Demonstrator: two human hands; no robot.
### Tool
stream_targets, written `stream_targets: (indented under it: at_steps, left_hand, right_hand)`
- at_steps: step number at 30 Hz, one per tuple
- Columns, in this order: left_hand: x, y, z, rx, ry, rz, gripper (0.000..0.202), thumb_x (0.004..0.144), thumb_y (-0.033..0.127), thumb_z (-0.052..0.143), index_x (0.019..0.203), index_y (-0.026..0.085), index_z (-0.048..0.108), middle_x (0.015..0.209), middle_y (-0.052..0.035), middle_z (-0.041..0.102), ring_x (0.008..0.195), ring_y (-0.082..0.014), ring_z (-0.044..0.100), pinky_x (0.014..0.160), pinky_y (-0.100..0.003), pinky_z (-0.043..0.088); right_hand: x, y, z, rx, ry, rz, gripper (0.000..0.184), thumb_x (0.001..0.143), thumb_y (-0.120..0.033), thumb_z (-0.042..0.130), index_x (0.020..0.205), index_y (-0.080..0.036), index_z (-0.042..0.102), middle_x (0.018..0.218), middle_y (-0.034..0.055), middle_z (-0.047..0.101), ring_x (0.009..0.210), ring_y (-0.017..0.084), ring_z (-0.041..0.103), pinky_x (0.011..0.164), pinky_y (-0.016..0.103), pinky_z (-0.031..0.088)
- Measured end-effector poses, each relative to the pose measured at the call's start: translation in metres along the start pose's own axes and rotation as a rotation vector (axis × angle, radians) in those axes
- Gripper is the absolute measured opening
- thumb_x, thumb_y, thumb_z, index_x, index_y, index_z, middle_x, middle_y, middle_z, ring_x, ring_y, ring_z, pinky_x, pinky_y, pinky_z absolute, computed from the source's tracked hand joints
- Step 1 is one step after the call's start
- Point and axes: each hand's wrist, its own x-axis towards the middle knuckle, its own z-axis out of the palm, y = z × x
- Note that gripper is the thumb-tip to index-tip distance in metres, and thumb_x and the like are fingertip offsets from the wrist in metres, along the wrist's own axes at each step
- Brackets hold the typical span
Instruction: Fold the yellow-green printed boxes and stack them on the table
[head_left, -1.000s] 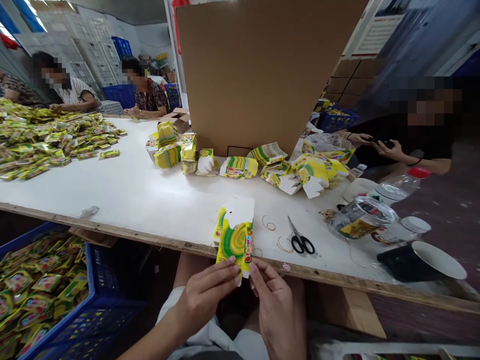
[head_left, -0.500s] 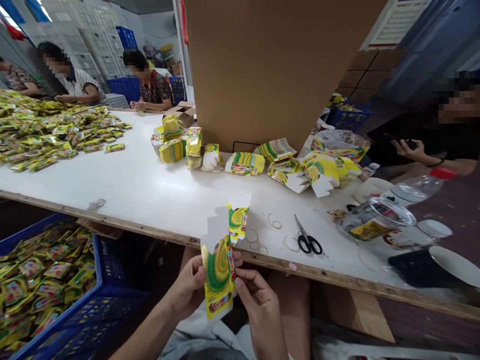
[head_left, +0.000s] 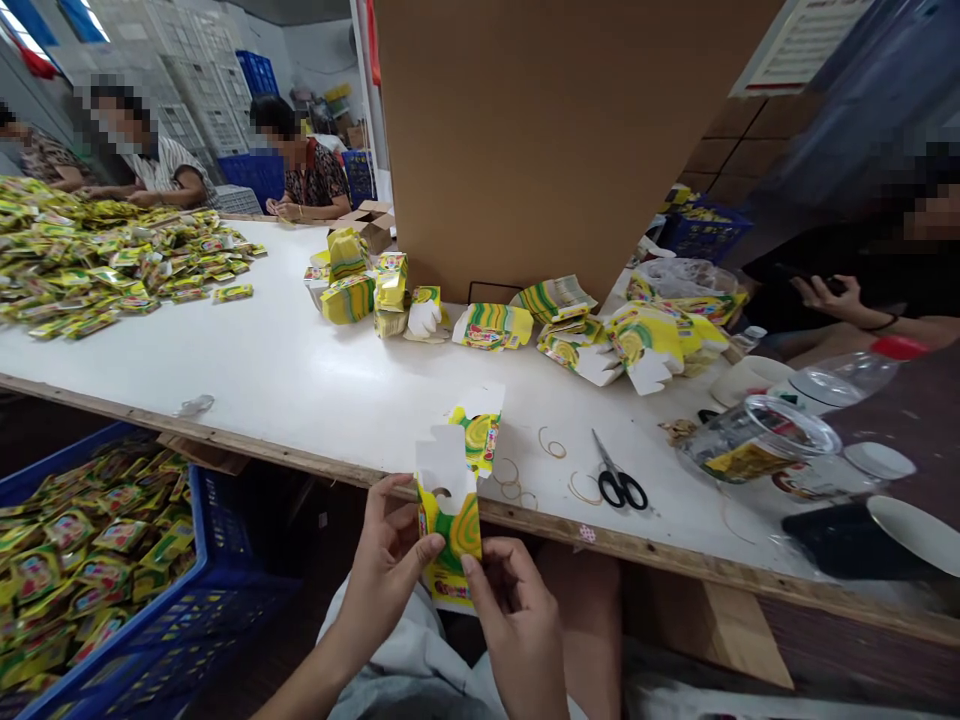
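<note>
Between my two hands is a small yellow and green cardboard box (head_left: 456,530), held upright over my lap, its white top flap standing up. My left hand (head_left: 394,545) grips its left side, thumb on the front face. On the right edge my right hand (head_left: 517,600) pinches it with thumb and fingers. Just behind it, a flat printed carton (head_left: 480,430) lies at the table edge. Rubber bands (head_left: 553,442) and black-handled scissors (head_left: 619,480) rest to the right of that carton.
Stacks of flat cartons (head_left: 491,327) line the back of the white table (head_left: 300,390) before a tall cardboard box (head_left: 540,140). Small packets (head_left: 135,250) are heaped at left, and more fill a blue crate (head_left: 199,540). Jars and cups (head_left: 750,440) stand right. Other people sit around.
The box in my hands has turned from a tilted, angled pose to facing me squarely. My left hand has shifted its grip, bringing the thumb onto the front.
</note>
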Motion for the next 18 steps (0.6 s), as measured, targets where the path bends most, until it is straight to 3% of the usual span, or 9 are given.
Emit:
stream_targets:
  at_steps: [4,6,9,12,15,18]
  left_hand:
    - [-0.004,0.007,-0.009,0.043,-0.182,-0.011,0.058,0.087,0.025,0.067,0.136,0.03,0.036,0.114,-0.008,0.071,0.104,-0.0226,0.067,0.086,-0.031,0.05]
    - [-0.003,0.012,-0.012,0.019,-0.282,-0.053,0.05,0.087,0.026,0.067,0.132,0.028,0.044,0.113,-0.0085,0.071,0.102,-0.0231,0.067,0.085,-0.031,0.051]
    - [-0.001,0.016,-0.014,-0.061,-0.373,-0.121,0.035,0.086,0.023,0.069,0.118,0.026,0.054,0.106,-0.0067,0.072,0.094,-0.0206,0.068,0.082,-0.03,0.051]
    - [-0.002,0.018,-0.012,-0.109,-0.415,-0.167,0.031,0.084,0.021,0.071,0.111,0.025,0.055,0.102,-0.0051,0.072,0.089,-0.0179,0.068,0.079,-0.028,0.051]
    - [-0.003,0.017,-0.01,-0.127,-0.421,-0.189,0.055,0.084,0.021,0.072,0.131,0.03,0.044,0.103,-0.0061,0.072,0.091,-0.0192,0.069,0.079,-0.029,0.051]
    - [-0.002,0.016,-0.011,-0.132,-0.48,-0.231,0.07,0.083,0.022,0.073,0.142,0.031,0.035,0.107,-0.0084,0.071,0.096,-0.0219,0.069,0.082,-0.032,0.052]
  right_hand:
    - [0.007,-0.002,-0.011,0.037,-0.112,-0.046,0.046,0.088,-0.038,0.064,0.13,-0.023,0.056,0.105,0.0077,0.069,0.073,0.017,0.063,0.065,0.025,0.054]
    - [0.012,-0.006,-0.018,0.058,-0.187,-0.056,0.048,0.09,-0.037,0.061,0.136,-0.025,0.052,0.107,0.0072,0.068,0.077,0.018,0.064,0.07,0.026,0.055]
    - [0.018,-0.015,-0.027,0.058,-0.292,-0.048,0.036,0.091,-0.036,0.06,0.126,-0.025,0.059,0.094,0.0038,0.069,0.077,0.018,0.064,0.071,0.025,0.054]
    - [0.024,-0.023,-0.033,0.011,-0.357,-0.081,0.019,0.093,-0.037,0.056,0.103,-0.023,0.065,0.084,0.0018,0.067,0.075,0.017,0.062,0.066,0.023,0.05]
    - [0.027,-0.027,-0.033,-0.065,-0.343,-0.164,0.019,0.095,-0.035,0.054,0.085,-0.022,0.064,0.076,0.0008,0.063,0.069,0.016,0.058,0.063,0.022,0.046]
    - [0.027,-0.025,-0.031,-0.074,-0.301,-0.196,0.019,0.094,-0.032,0.056,0.083,-0.022,0.066,0.08,0.0024,0.066,0.075,0.018,0.061,0.069,0.023,0.048]
